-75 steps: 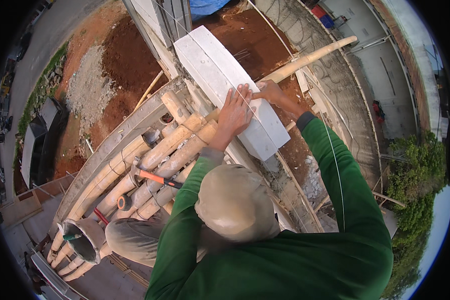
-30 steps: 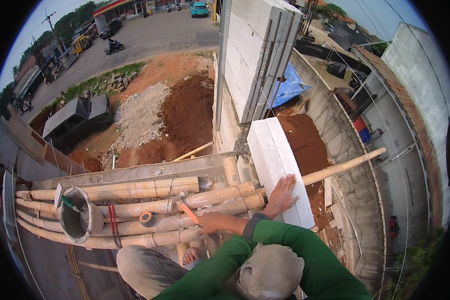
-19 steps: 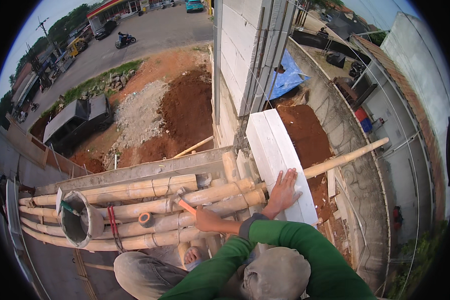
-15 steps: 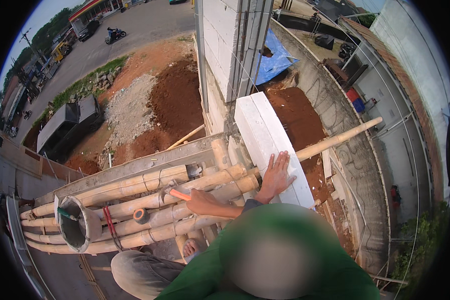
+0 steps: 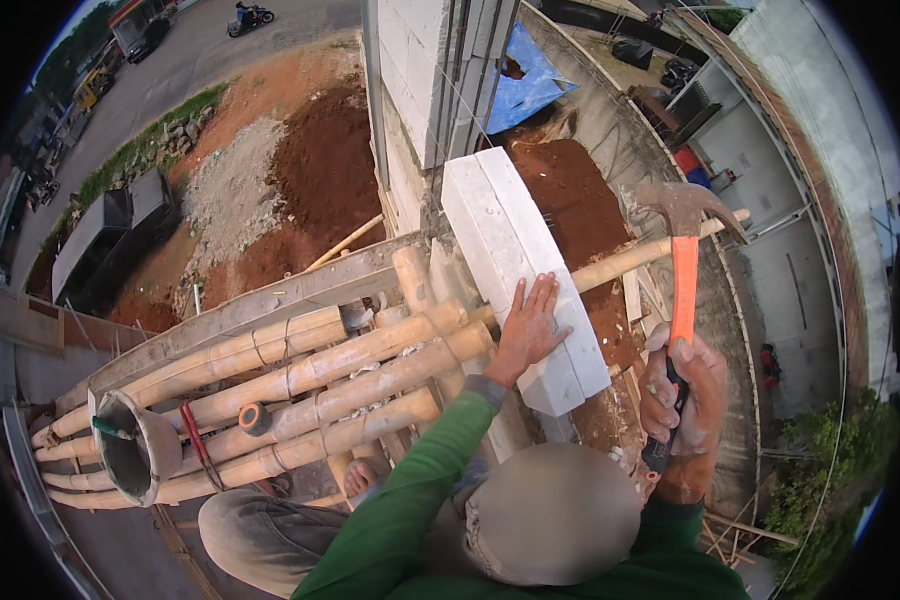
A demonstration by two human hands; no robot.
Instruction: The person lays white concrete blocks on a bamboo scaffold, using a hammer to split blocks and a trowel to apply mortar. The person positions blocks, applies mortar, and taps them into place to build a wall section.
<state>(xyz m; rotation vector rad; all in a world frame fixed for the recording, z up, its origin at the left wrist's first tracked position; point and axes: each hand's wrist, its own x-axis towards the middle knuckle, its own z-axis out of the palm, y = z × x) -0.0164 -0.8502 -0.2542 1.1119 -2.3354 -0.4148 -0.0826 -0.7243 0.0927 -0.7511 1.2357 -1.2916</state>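
Observation:
A long white lightweight concrete block [image 5: 525, 250] lies at the middle, with a lengthwise line along it. My left hand [image 5: 531, 328] rests flat on its top face near the closer end, fingers stretched out. To the right, my right hand [image 5: 686, 392] is wrapped round the handle of a claw hammer [image 5: 684, 270] with an orange and black grip and a worn metal head. The hammer stands head up, apart from the block.
Bamboo poles [image 5: 300, 412] form a platform at left, holding a mortar bucket [image 5: 142, 445], a red-handled tool [image 5: 198, 440] and a round orange-black object [image 5: 255, 418]. A block column [image 5: 407, 70] rises ahead, with a taut line beside it. One bamboo pole [image 5: 625, 263] juts out right.
My right hand has brought the hammer from above the bamboo poles at left over to the right, head raised. My left hand stays on the block. The view has shifted slightly.

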